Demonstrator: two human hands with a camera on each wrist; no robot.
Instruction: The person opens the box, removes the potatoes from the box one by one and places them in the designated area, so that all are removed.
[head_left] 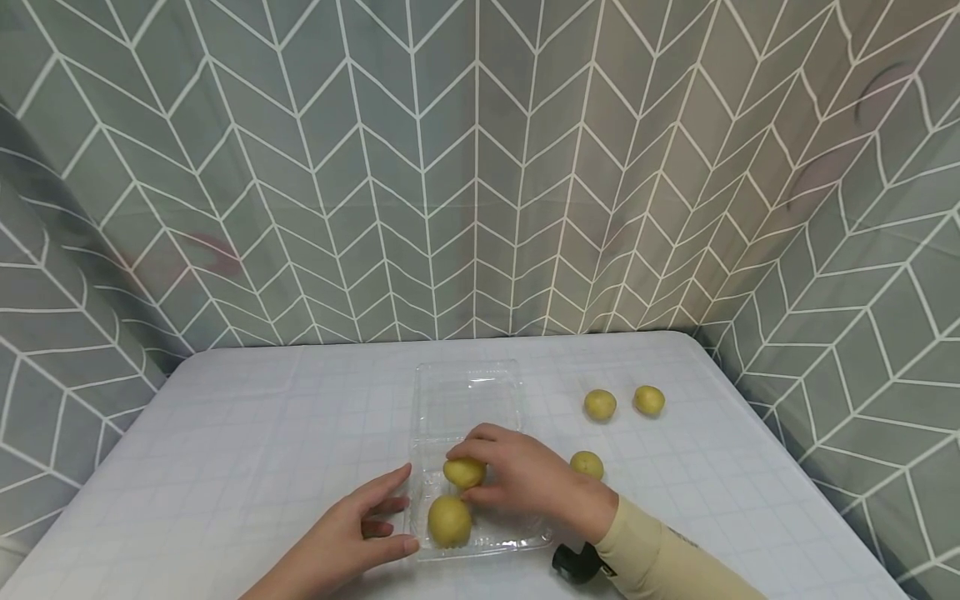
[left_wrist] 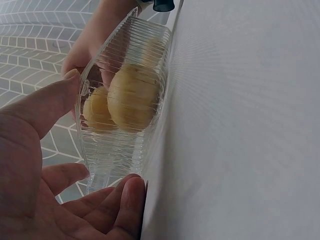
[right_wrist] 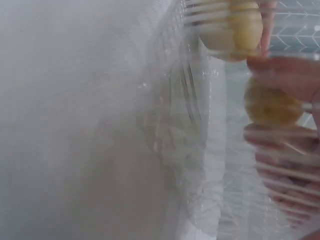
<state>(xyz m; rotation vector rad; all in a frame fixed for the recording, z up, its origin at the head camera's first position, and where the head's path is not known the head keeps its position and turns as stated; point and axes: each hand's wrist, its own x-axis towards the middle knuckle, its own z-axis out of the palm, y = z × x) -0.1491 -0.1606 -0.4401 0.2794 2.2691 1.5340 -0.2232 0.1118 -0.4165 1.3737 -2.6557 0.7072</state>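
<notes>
In right grip point(head_left: 517, 473), pinching one roundish yellow produce piece point(head_left: 461, 474); seeing another point(head_left: 450, 522) in one clear clamshell point(head_left: 468, 404), three point(head_left: 600, 406) farther right; with left grip point(head_left: 358, 522) wide.

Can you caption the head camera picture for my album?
The right hand holds a yellow fruit at an open clear plastic clamshell, the left hand beside it.
</notes>
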